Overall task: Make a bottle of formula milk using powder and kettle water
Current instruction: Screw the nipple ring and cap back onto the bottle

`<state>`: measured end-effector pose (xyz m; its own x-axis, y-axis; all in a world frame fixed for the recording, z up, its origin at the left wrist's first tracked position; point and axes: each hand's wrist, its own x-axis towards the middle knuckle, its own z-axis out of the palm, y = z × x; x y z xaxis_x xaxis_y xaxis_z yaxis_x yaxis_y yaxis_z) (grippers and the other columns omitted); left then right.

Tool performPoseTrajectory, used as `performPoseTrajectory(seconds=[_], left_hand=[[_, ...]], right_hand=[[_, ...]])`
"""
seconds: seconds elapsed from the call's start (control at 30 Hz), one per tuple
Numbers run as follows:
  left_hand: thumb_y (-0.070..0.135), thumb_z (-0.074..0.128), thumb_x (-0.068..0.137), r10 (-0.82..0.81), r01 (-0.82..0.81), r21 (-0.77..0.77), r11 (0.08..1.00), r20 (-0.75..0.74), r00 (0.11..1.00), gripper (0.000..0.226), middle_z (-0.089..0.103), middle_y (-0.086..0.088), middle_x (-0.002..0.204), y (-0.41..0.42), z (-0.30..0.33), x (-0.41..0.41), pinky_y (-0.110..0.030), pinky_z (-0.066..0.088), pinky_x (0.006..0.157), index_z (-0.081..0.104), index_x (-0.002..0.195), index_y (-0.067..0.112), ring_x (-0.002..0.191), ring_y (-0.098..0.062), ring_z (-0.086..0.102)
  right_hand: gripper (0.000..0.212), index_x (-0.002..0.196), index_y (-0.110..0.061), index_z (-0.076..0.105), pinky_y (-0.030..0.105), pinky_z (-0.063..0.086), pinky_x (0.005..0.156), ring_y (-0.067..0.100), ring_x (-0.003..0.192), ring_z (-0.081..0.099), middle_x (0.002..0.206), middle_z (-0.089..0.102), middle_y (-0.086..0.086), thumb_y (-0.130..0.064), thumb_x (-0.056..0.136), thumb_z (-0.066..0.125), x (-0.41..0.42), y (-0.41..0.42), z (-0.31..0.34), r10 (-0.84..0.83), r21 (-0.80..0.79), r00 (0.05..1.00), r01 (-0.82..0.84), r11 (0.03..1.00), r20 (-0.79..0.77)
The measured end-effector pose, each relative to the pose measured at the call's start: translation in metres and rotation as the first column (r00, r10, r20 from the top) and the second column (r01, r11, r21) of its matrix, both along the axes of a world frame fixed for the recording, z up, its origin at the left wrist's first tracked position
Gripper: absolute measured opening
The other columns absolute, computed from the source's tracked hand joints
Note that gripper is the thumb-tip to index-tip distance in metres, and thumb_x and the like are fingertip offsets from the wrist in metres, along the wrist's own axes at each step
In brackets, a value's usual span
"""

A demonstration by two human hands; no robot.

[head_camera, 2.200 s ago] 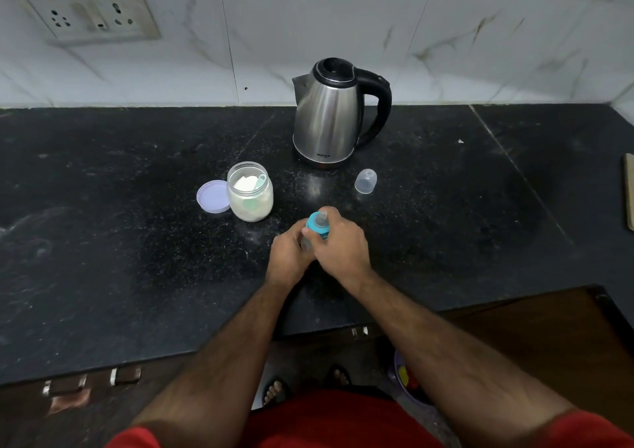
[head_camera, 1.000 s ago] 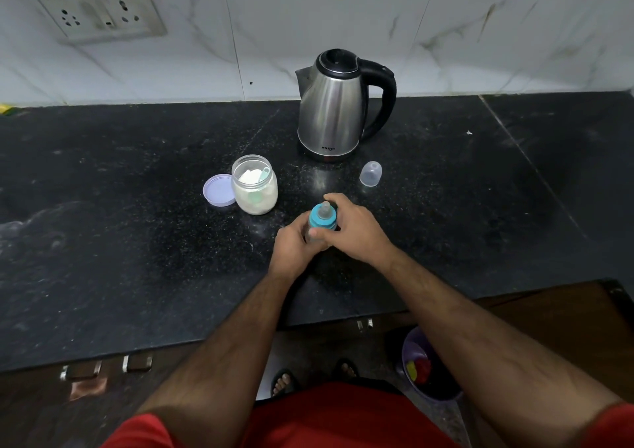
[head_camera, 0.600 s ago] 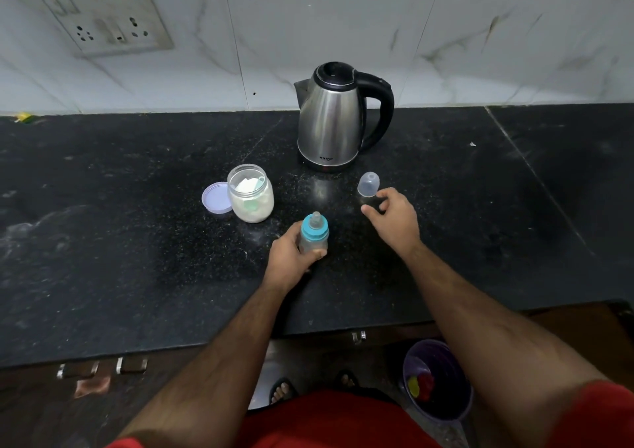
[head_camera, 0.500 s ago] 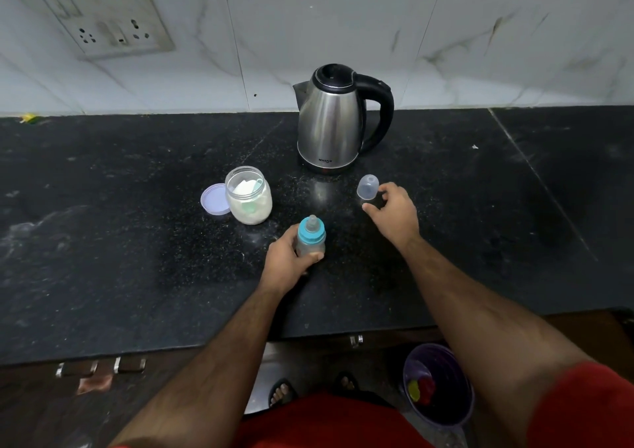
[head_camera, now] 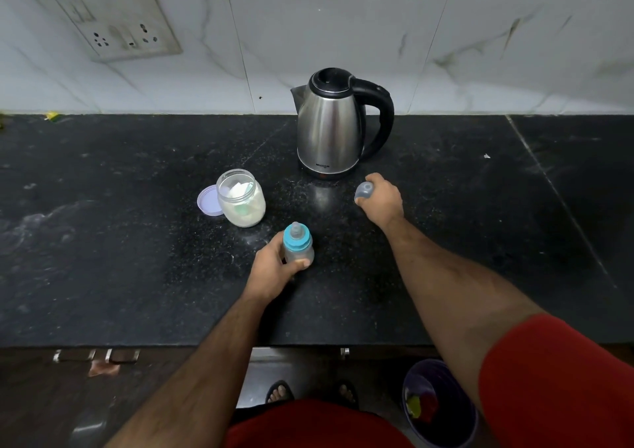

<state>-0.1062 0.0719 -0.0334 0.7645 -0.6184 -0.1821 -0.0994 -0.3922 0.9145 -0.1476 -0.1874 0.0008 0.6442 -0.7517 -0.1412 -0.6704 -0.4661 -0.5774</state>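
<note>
A small feeding bottle (head_camera: 297, 244) with a blue collar and teat stands on the black counter (head_camera: 103, 241), held around its body by my left hand (head_camera: 274, 271). My right hand (head_camera: 380, 198) is closed around the clear bottle cap (head_camera: 363, 190), to the right of the bottle and just in front of the steel kettle (head_camera: 334, 125). An open glass jar of white powder (head_camera: 242, 202) with a scoop inside stands left of the bottle, its lilac lid (head_camera: 208, 200) lying beside it.
A tiled wall with a socket plate (head_camera: 113, 22) backs the counter. Below the counter's front edge, a purple bucket (head_camera: 439, 403) sits on the floor at the right, beside my feet.
My right hand left the bottle's teat collar, reached right toward the kettle and closed on the clear cap. My left hand kept hold of the bottle.
</note>
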Motion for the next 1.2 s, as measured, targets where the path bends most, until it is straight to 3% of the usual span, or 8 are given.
performPoseTrajectory(seconds=[0.1,0.33,0.47,0.63,0.73,0.83,1.0,1.2], left_hand=[[0.007,0.082,0.076,0.002,-0.002,0.006,1.000,0.000,1.000,0.065,0.066,0.005,0.120,-0.001,0.003,-0.001,-0.026,0.044,0.103,0.054,0.133,0.018,0.113,-0.010,0.061],[0.001,0.080,0.076,0.005,-0.004,0.014,1.000,-0.020,1.000,0.064,0.063,0.008,0.117,-0.002,0.007,-0.003,-0.008,0.044,0.093,0.054,0.132,0.015,0.102,0.007,0.057],[-0.001,0.080,0.076,0.003,-0.003,0.019,1.000,-0.019,1.000,0.061,0.063,0.008,0.112,0.000,0.010,-0.002,0.002,0.042,0.079,0.055,0.129,0.013,0.095,0.011,0.056],[0.003,0.084,0.072,0.004,-0.003,0.032,0.999,-0.027,1.000,0.061,0.068,0.006,0.114,0.017,0.010,-0.004,-0.021,0.048,0.097,0.060,0.127,0.014,0.097,0.003,0.062],[0.007,0.086,0.071,-0.002,0.003,0.030,1.000,-0.026,1.000,0.062,0.068,0.009,0.113,0.025,0.011,-0.006,-0.014,0.047,0.090,0.060,0.127,0.019,0.097,0.003,0.062],[0.008,0.085,0.072,-0.006,0.006,-0.002,1.000,-0.034,0.999,0.063,0.067,0.010,0.111,0.030,0.014,-0.008,-0.007,0.050,0.072,0.059,0.127,0.021,0.097,0.000,0.063],[0.007,0.086,0.071,-0.025,0.023,-0.045,0.999,-0.034,0.999,0.069,0.066,0.010,0.117,0.037,0.011,-0.006,-0.024,0.048,0.098,0.057,0.131,0.021,0.109,-0.004,0.063],[0.011,0.087,0.070,-0.046,0.048,-0.054,0.997,0.023,0.999,0.066,0.069,0.006,0.117,0.038,0.008,-0.005,-0.030,0.051,0.098,0.059,0.129,0.022,0.108,-0.007,0.065]], right_hand=[[0.032,0.115,-0.017,0.060,0.037,0.050,0.085,0.029,0.104,0.062,0.110,0.066,0.009,-0.012,0.084,0.067,-0.002,-0.001,0.001,0.013,-0.008,1.000,-0.013,1.000,0.006],[0.054,0.130,-0.018,0.057,0.036,0.051,0.094,0.024,0.108,0.063,0.116,0.068,0.004,-0.028,0.080,0.072,-0.014,0.012,0.009,0.004,0.066,0.986,-0.015,0.998,0.169],[0.052,0.129,-0.015,0.058,0.034,0.053,0.092,0.016,0.098,0.066,0.095,0.065,-0.009,-0.024,0.081,0.075,-0.032,0.039,0.023,0.009,0.141,0.946,-0.058,0.988,0.325],[0.043,0.118,-0.017,0.060,0.031,0.059,0.083,0.011,0.090,0.070,0.099,0.069,-0.005,-0.017,0.078,0.078,-0.052,0.081,0.044,0.026,0.186,0.876,-0.131,0.974,0.481],[0.038,0.109,-0.020,0.060,0.020,0.056,0.078,0.003,0.088,0.068,0.100,0.069,-0.006,-0.015,0.077,0.080,-0.057,0.110,0.058,0.095,0.161,0.838,-0.212,0.964,0.537],[0.038,0.109,-0.022,0.060,0.024,0.057,0.080,0.003,0.092,0.067,0.101,0.069,-0.008,-0.018,0.076,0.080,-0.055,0.134,0.064,0.223,0.090,0.834,-0.307,0.947,0.505],[0.037,0.112,-0.020,0.062,0.033,0.059,0.077,0.008,0.095,0.067,0.107,0.068,-0.005,-0.018,0.078,0.078,-0.054,0.154,0.071,0.282,-0.018,0.802,-0.321,0.947,0.526],[0.039,0.111,-0.019,0.061,0.030,0.055,0.080,0.008,0.098,0.063,0.107,0.067,-0.007,-0.018,0.076,0.077,-0.053,0.164,0.074,0.395,-0.106,0.835,-0.385,0.917,0.383]])
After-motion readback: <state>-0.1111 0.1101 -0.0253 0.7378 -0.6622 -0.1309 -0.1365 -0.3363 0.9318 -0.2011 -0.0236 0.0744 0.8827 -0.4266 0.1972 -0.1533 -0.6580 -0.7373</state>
